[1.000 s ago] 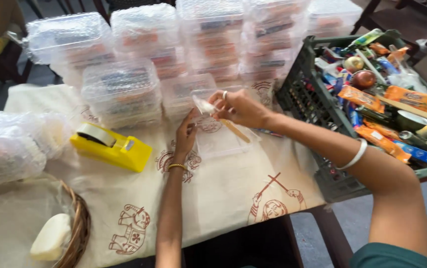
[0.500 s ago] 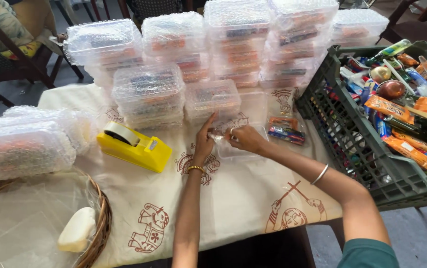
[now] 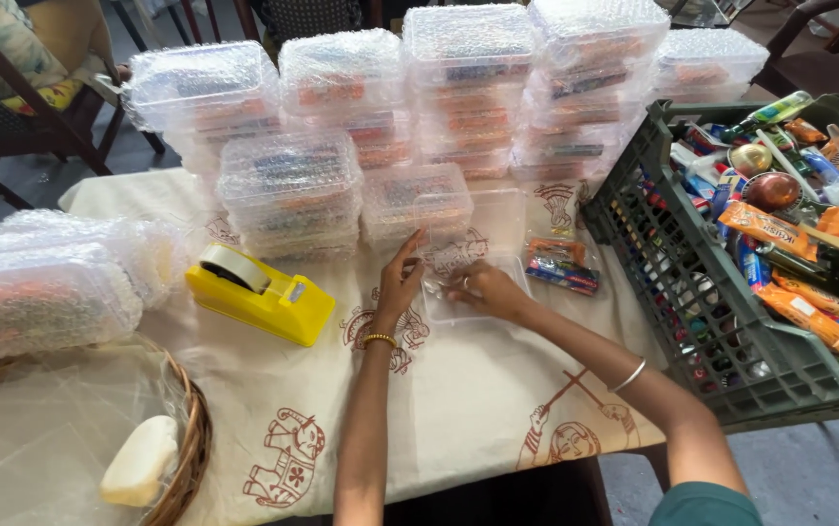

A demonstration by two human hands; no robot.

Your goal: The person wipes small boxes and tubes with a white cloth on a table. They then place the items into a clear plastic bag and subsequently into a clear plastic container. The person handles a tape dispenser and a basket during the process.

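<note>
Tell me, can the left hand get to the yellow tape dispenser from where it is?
Probably yes: the left hand sits just right of the yellow tape dispenser, with only bare tablecloth between them.

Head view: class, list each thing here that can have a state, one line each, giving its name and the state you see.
Clear plastic box: open, lying on the tablecloth under both hands.
Left hand: fingers spread, touching the box's edge.
Right hand: resting inside the box.
Bubble-wrapped boxes: closed, wrapped, stacked.
Tape dispenser: loaded with a roll, untouched.
Green crate: full of assorted items.
Wicker basket: holds a pale bar.
</note>
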